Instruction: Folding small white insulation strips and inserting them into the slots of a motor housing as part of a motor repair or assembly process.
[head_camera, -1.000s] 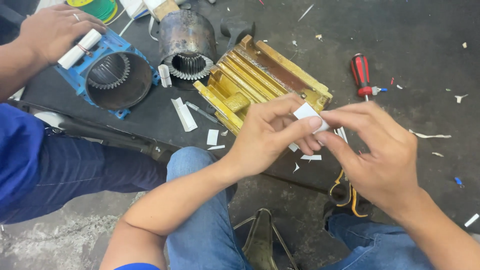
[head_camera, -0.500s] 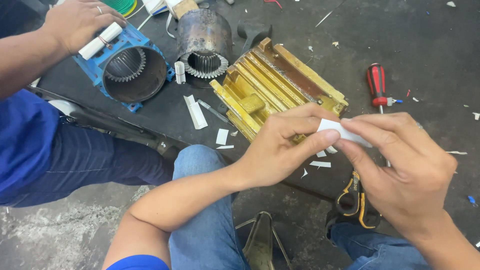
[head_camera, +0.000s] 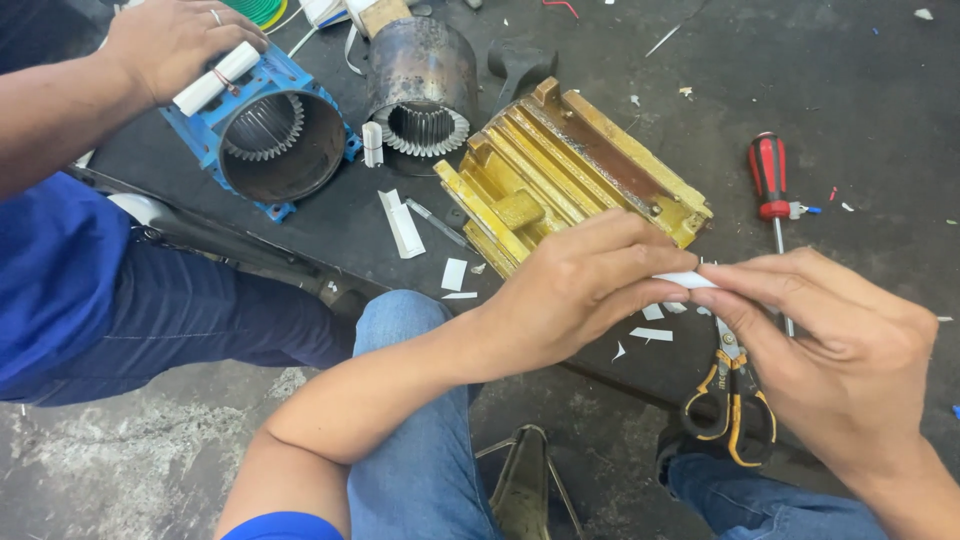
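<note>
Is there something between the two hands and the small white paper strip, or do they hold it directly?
Nothing visible is in the way. The left hand and the right hand both pinch the white paper strip directly with bare fingertips, above the dark mat. The yellow housing and the scissors lie apart from it.

No packages, labels, signs or screens show anywhere here — none near, none far, left or right.

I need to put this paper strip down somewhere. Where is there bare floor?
Bare dark floor lies right of the red screwdriver, with only small scraps. It is crowded between the yellow housing, blue housing and scissors.
</note>
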